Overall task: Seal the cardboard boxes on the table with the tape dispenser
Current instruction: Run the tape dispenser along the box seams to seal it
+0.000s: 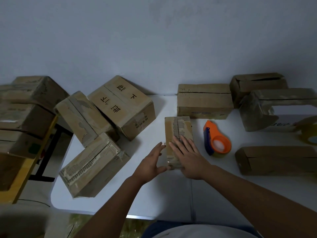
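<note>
Small cardboard box (178,134) lies near the middle of the white table (154,194), long axis pointing away from the person, flap seam facing up. Old torn tape residue runs along the seam.

Right hand (187,157): flat, fingers straight and spread, palm pressing down on the near half of the box top. Nothing gripped.
Left hand (152,160): open, fingers extended, thumb and palm against the near left side wall of the box. Bracing it, not clutching.

Orange and blue tape dispenser (217,138) stands just right of the box, apart from it and untouched. Neither hand holds it.

Handling, judged:
- Box looks light; likely to slide on the smooth tabletop under a dispenser pull, so one hand should pin it.
- Corrugated walls stiff at edges and corners, flaps soft near the seam. Press flaps beside the seam; hold at side walls.
- Worn top surface may give tape poor adhesion; firm rub-down advised.
- Dispenser: best taken by its rounded orange body, away from the narrow front end, where a blade probably sits (not visible).

Other boxes: a printed box (121,107) and several others piled at left; open-seamed boxes (204,102) at far right. A yellow tape roll (308,134) sits at the right edge, partly cut off.
</note>
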`<action>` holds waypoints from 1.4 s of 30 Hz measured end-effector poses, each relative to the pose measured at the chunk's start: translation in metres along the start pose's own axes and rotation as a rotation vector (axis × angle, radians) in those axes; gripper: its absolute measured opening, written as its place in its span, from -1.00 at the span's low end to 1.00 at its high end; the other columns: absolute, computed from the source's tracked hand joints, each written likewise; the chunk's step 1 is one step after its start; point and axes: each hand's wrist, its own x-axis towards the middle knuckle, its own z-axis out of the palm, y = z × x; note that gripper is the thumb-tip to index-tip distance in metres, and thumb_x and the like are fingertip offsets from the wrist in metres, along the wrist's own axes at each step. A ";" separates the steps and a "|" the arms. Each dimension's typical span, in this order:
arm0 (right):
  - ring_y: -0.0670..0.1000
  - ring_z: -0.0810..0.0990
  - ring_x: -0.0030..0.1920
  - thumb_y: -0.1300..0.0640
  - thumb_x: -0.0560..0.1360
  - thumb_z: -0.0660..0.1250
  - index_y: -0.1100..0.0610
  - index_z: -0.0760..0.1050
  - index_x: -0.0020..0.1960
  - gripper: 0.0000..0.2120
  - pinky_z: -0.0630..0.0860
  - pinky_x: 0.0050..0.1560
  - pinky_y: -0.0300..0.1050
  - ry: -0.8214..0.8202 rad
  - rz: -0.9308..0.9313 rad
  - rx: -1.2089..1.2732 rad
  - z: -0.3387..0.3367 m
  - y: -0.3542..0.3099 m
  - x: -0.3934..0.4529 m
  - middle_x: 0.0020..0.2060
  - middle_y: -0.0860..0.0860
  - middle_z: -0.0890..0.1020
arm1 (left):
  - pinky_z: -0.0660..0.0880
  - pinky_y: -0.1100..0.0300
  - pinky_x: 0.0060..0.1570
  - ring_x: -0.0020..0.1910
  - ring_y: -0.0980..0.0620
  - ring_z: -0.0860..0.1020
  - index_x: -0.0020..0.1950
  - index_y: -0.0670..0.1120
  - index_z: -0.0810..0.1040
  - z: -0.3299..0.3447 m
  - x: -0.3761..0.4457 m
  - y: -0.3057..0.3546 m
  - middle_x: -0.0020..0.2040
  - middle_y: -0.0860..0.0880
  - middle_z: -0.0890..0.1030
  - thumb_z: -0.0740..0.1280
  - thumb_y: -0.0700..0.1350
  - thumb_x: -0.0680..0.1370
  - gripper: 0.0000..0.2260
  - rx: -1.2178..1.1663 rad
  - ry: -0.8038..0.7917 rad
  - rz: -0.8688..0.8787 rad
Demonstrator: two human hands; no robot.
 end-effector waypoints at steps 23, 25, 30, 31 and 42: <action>0.00 0.50 0.11 0.04 0.63 0.17 0.11 0.37 0.37 -0.66 0.37 -0.04 -0.17 0.478 0.646 1.031 -0.022 0.043 -0.045 0.16 0.07 0.53 | -0.14 -0.26 0.49 0.56 -0.26 -0.28 0.61 0.16 -0.12 -0.020 0.055 0.049 0.58 -0.06 -0.38 0.32 0.07 0.58 -0.24 0.731 -0.190 0.060; -0.02 0.48 0.10 0.06 0.63 0.19 0.13 0.36 0.39 -0.65 0.39 -0.02 -0.17 0.476 0.617 1.026 -0.027 0.042 -0.038 0.15 0.08 0.52 | -0.07 -0.21 0.51 0.57 -0.18 -0.26 0.60 0.24 -0.04 -0.034 0.052 0.041 0.58 0.01 -0.36 0.34 -0.07 0.57 -0.26 0.792 -0.191 0.123; 0.02 0.28 0.45 -0.05 0.65 0.10 0.05 0.20 0.51 -0.54 0.26 0.38 -0.10 0.260 0.460 1.030 -0.049 0.034 -0.007 0.47 0.01 0.27 | -0.02 -0.18 0.48 0.59 -0.11 -0.15 0.59 0.26 0.00 -0.026 0.038 0.034 0.62 0.04 -0.16 0.26 0.17 0.59 -0.36 0.666 -0.146 0.092; 0.02 0.24 0.47 -0.08 0.65 0.08 0.05 0.16 0.52 -0.52 0.22 0.39 -0.11 0.218 0.433 1.034 -0.054 0.033 0.002 0.49 0.00 0.23 | -0.05 -0.17 0.49 0.59 -0.10 -0.16 0.59 0.25 -0.03 -0.022 0.036 0.035 0.62 0.04 -0.15 0.22 0.20 0.61 -0.37 0.664 -0.134 0.084; -0.07 0.50 0.11 -0.06 0.64 0.13 0.07 0.45 0.24 -0.70 0.40 0.09 -0.17 0.262 0.392 0.806 -0.026 0.032 -0.014 0.14 -0.03 0.51 | -0.35 0.01 0.49 0.58 0.02 -0.24 0.62 0.07 0.03 -0.004 0.024 0.036 0.62 0.07 0.00 -0.13 0.34 0.59 -0.35 0.487 0.029 0.048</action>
